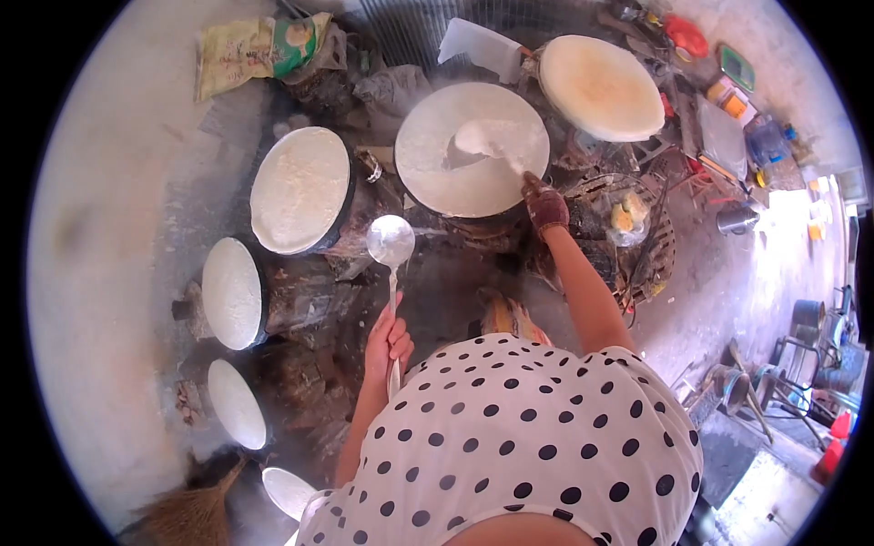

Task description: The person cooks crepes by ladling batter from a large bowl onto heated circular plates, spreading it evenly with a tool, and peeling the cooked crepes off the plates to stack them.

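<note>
My left hand (389, 341) is wrapped round the handle of a metal ladle (391, 240), whose round bowl points away from me. My right hand (544, 204), in a dark reddish glove, grips a white, batter-coated spreading tool (475, 138). That tool lies over the large round griddle (428, 186), which is covered with pale batter. A darker patch shows beside the tool's head, where the layer looks uneven. The end of the handle is hidden in the glove.
More round griddles with pale sheets curve along the left, one griddle (302, 189) nearest. A stack of round flatbreads (601, 86) stands at upper right. A basket with a bag of yellowish food (628, 218) sits right of my glove. A broom (196, 508) lies lower left.
</note>
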{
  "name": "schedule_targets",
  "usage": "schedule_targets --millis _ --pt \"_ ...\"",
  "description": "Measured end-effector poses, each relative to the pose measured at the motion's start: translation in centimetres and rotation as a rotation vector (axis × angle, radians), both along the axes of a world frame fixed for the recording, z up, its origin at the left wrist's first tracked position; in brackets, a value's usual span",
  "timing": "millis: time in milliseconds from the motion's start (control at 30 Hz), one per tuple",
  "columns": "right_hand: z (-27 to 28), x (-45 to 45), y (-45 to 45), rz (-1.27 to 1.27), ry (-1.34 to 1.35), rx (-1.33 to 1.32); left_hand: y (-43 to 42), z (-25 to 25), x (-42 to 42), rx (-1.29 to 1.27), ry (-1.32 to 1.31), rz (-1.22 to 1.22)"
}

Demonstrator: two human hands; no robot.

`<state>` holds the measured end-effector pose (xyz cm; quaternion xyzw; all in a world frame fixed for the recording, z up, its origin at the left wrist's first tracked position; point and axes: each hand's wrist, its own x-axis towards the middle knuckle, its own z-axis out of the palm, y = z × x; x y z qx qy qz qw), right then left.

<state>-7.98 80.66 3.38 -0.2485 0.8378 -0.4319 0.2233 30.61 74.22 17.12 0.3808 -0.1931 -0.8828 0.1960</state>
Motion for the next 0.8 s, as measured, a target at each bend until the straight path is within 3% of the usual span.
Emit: schedule_targets --millis 67,133,200,233,300,333,433,467,500,600,667,700,767,800 --pt "-2.5 0.1 0.1 -0.036 0.037 -0.016 0.2 0.1 0.1 -0.012 -0.005 0.012" --pt "-4.1 0.2 0.1 0.24 0.105 0.134 0.2 0.0 0.0 -0.012 -0.021 0.026" --pt "-4.6 -0.9 0.8 0.319 0.136 0.039 0.2 0.1 -0.2 -0.008 -0.037 0.032" --pt "-6.7 -2.6 1.2 0.317 0.356 0.079 0.2 0.0 -0.2 -0.003 -0.039 0.05" --pt "-1.7 -1.9 1.6 0.125 0.239 0.081 0.6 -0.1 0.1 0.014 -0.054 0.083" --pt "-2.9 -1.3 2.4 0.138 0.232 0.085 0.5 -0.3 0.1 0.016 -0.059 0.09" --pt "-8.4 -2.0 4.4 0.468 0.147 -0.029 0.2 -0.1 0.5 -0.018 -0.093 0.09" --pt "-8.0 -2.0 5.1 0.478 0.151 -0.033 0.1 -0.1 0.4 -0.042 -0.119 0.073" --pt "-7.6 -2.0 6.1 0.422 -0.069 -0.148 -0.1 -0.4 0.4 -0.043 -0.115 0.083" --pt "-7.5 -3.5 4.6 0.322 -0.051 -0.178 -0.5 -1.5 1.0 -0.068 -0.14 0.029" --pt "-4.9 -4.0 1.4 0.231 0.48 -0.212 -1.7 -2.0 0.0 -0.089 -0.175 -0.078" --pt "-4.3 -3.0 0.9 0.232 0.474 -0.209 -2.4 -2.6 -0.6 -0.073 -0.184 -0.102" --pt "-3.0 -1.7 0.2 0.404 0.26 0.123 -4.1 -3.7 -2.1 -0.094 -0.211 -0.152" --pt "-2.3 -1.2 1.0 0.406 0.267 0.129 -5.0 -4.3 -3.2 -0.114 -0.227 -0.193"
